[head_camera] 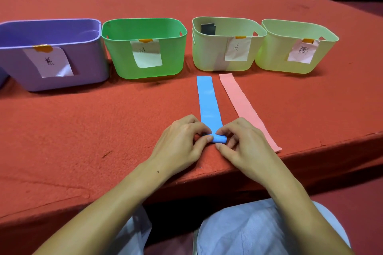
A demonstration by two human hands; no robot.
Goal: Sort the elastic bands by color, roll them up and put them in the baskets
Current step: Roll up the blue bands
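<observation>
Pinching blue band's (209, 103) rolled end, left hand (179, 144); right hand (244, 145) likewise.

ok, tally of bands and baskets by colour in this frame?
Blue band: 1, both hands rolling it
Pink band: 1
Dark band in a basket: 1
Purple basket: 1
Green basket: 1
Pale yellow-green baskets: 2
Total: 7

A single head-worn camera looks forward and steeply down from close above the hands (211, 143), taking in the near edge of the red worktop (83, 130) and the baskets (145, 47) farther back.
</observation>
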